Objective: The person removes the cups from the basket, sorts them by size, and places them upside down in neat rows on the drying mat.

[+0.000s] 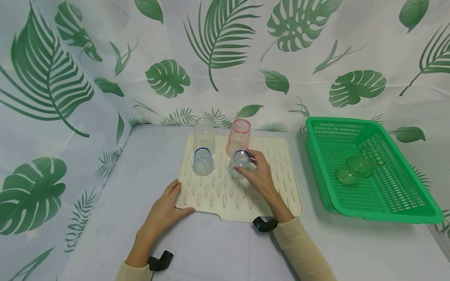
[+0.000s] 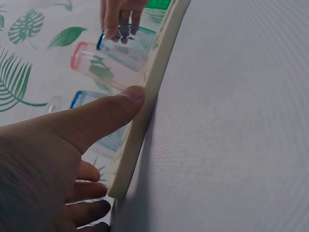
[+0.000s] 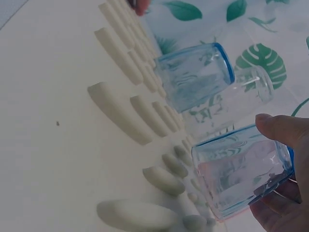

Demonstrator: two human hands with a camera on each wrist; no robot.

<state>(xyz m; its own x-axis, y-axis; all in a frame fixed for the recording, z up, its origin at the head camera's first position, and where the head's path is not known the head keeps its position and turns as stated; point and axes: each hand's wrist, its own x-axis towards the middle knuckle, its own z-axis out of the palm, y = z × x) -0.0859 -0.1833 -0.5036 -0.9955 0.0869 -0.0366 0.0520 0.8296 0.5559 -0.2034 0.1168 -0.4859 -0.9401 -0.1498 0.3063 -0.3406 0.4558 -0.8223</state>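
Observation:
My right hand (image 1: 260,175) grips a clear blue-rimmed glass (image 3: 236,166) between thumb and fingers, rim up, at the ribbed cream mat (image 1: 211,201). Whether its base fully touches the mat I cannot tell. To its left stands another blue-rimmed glass (image 1: 202,164). Behind them are a taller pink-rimmed glass (image 1: 239,138) and a tall clear glass (image 1: 204,134), both upright on the mat. My left hand (image 1: 162,214) lies at the mat's near left corner, fingers extended; its thumb (image 2: 116,104) touches the mat's front edge.
On the table's right side sits a green plastic basket (image 1: 379,215) with several clear glasses (image 1: 358,167) lying inside. A leaf-patterned cloth (image 1: 228,93) hangs behind and to the left of the pale tabletop (image 1: 197,249).

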